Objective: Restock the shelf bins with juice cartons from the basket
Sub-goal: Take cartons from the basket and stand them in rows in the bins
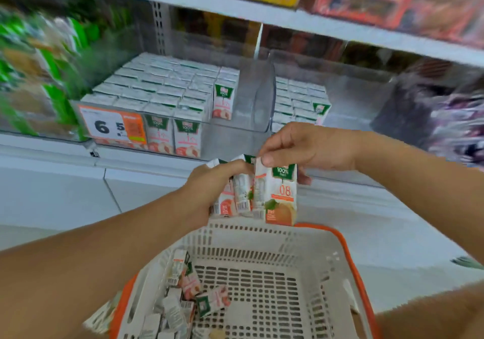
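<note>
My left hand point(209, 184) grips two small juice cartons point(237, 194) above the basket. My right hand point(303, 150) pinches the top of an orange-printed juice carton point(279, 197) right beside them. Below stands a white basket point(262, 236) with an orange rim, and several pink-printed cartons point(183, 299) lie in its left corner. On the shelf ahead, a clear bin point(225, 134) holds rows of pink cartons point(167, 89), with free room at its right end. A second clear bin point(348, 97) to the right holds a narrower block of cartons point(298, 102).
An orange price tag point(112, 126) marked 6 is stuck to the left bin's front. Green packs point(39, 76) fill the shelf at the left and dark packs point(445, 118) at the right. Boxed goods sit on the upper shelf point(288, 16). White floor tiles lie below.
</note>
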